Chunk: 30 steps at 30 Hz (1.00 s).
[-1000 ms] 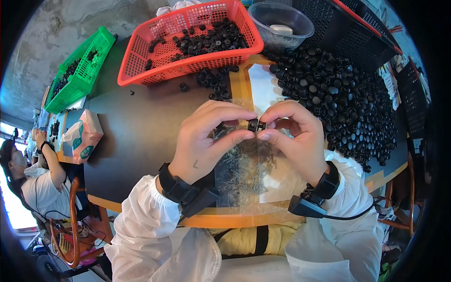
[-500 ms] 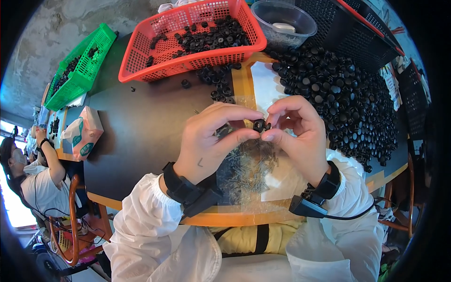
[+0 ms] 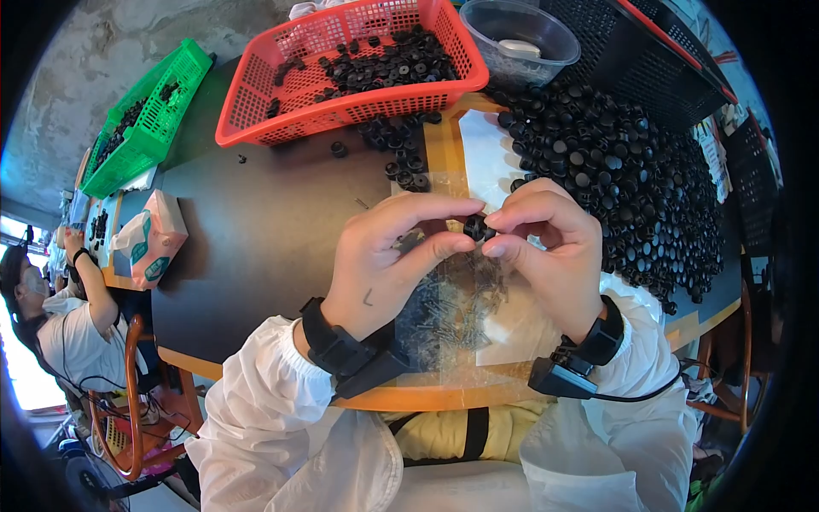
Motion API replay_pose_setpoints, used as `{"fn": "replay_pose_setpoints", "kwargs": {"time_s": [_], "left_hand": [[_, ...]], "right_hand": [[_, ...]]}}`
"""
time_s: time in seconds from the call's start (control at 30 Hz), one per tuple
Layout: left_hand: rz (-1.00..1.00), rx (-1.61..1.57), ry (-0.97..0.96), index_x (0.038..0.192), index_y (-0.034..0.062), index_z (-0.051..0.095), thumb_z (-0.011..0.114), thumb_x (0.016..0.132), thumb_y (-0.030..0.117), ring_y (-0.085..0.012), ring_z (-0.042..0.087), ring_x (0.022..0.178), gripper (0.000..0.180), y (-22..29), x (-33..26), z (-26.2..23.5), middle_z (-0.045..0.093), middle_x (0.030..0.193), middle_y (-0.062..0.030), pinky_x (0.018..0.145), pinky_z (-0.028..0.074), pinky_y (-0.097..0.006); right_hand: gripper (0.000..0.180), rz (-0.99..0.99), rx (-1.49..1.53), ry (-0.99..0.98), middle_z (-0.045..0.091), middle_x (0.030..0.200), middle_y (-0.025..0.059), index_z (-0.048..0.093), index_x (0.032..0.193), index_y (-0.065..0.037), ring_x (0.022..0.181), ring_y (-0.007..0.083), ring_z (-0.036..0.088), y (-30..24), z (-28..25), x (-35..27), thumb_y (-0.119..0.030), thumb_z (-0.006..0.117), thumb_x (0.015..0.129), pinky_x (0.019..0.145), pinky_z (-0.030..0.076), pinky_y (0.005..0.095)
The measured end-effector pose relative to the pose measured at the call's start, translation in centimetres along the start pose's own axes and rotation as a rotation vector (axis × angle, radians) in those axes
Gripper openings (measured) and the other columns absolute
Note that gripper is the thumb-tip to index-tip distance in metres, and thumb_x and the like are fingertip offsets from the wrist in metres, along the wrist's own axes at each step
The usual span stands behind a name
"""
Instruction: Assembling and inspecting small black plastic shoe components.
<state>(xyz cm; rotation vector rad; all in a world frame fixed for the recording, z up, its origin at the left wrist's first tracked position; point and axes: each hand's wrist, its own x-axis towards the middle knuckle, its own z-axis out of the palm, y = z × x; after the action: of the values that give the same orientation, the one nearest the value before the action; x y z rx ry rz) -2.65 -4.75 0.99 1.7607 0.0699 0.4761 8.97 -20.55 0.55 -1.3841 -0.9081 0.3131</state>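
Black part turned in hands; red basket holds black pieces.

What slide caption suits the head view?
Left grip and right grip pinch a small black piece near piled black parts.

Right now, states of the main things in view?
Black part: between both hands' fingertips
Left hand: pinching it
Right hand: pinching it too
Red basket: open, partly filled
Green basket: open, holding dark parts
Clear tub: open, pale object inside
Black pile: loose, heaped
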Motion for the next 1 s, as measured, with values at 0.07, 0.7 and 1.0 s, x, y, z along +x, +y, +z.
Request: {"fn": "replay_pose_setpoints", "kwargs": {"time_s": [0.07, 0.7, 1.0], "left_hand": [[-0.009, -0.019, 0.034, 0.113, -0.0021, 0.067, 0.071, 0.084, -0.004, -0.0131, 0.064, 0.093, 0.029, 0.0, 0.0, 0.1, 0.068, 0.102, -0.0081, 0.083, 0.051, -0.026], [0.276, 0.221, -0.001, 0.102, 0.0051, 0.070, 0.074, 0.081, 0.004, -0.0186, 0.058, 0.088, 0.021, -1.1, 0.7, -0.7, 0.056, 0.094, -0.0060, 0.078, 0.048, -0.028], [0.154, 0.019, -0.143, 0.101, 0.0021, 0.070, 0.070, 0.085, 0.000, -0.0119, 0.058, 0.082, 0.017, -1.3, 0.6, -1.1, 0.052, 0.099, -0.0052, 0.072, 0.048, -0.023]], "right_hand": [[0.019, 0.024, 0.014, 0.004, 0.066, 0.093, 0.0025, 0.073, 0.091, -0.005, 0.078, 0.0079, 0.058, -0.1, 0.0, 0.0, -0.003, 0.081, 0.075, 0.066, 0.046, 0.0217], [0.036, 0.319, 0.221, -0.233, 0.063, 0.099, 0.0008, 0.068, 0.117, -0.003, 0.088, 0.0068, 0.059, 0.4, -0.6, 0.6, -0.002, 0.076, 0.082, 0.078, 0.052, 0.0225], [0.037, 0.418, 0.294, -0.322, 0.064, 0.094, -0.0002, 0.069, 0.114, 0.000, 0.085, 0.0067, 0.060, 0.5, -0.8, 0.7, 0.001, 0.078, 0.079, 0.074, 0.053, 0.0227]]}}
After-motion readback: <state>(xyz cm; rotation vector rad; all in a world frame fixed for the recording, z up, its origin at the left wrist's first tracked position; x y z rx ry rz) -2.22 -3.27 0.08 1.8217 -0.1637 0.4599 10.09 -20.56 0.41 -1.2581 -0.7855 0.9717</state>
